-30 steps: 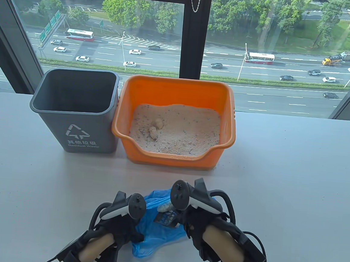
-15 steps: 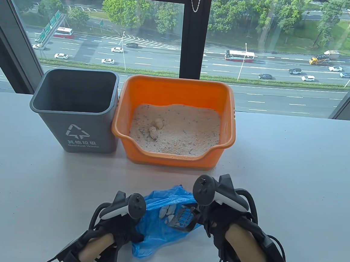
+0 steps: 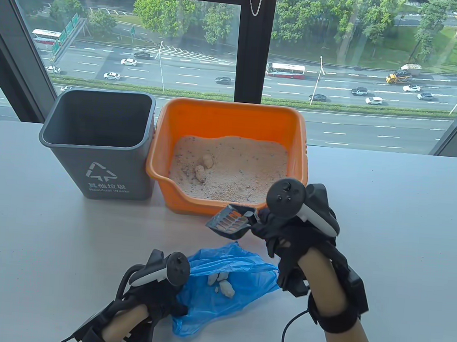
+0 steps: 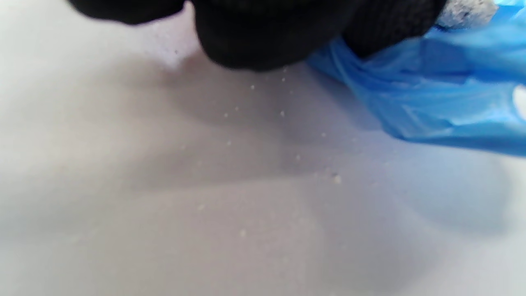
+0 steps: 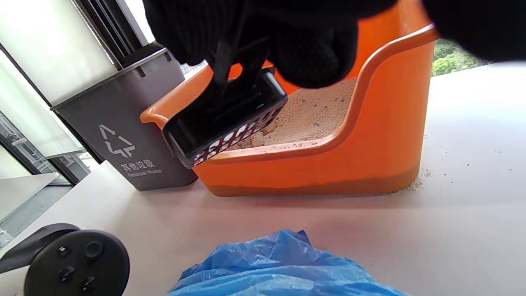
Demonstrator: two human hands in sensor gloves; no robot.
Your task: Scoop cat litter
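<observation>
The black slotted scoop (image 3: 229, 223) hangs empty in the air just in front of the low front lip of the orange litter box (image 3: 298, 145), at about 12 o'clock from the blue plastic bag (image 3: 219, 292), with the right hand (image 3: 287, 233) curled around its handle. In the box, two pale clumps (image 3: 203, 168) lie on the sandy litter (image 3: 248, 172) toward its left side, and more clumps (image 3: 221, 284) rest inside the bag. The left hand (image 3: 161, 292) pinches the bag's edge at its 9 o'clock side on the white table (image 3: 387, 215), and a grey bin (image 3: 100, 145) stands just beside the box at 9 o'clock.
</observation>
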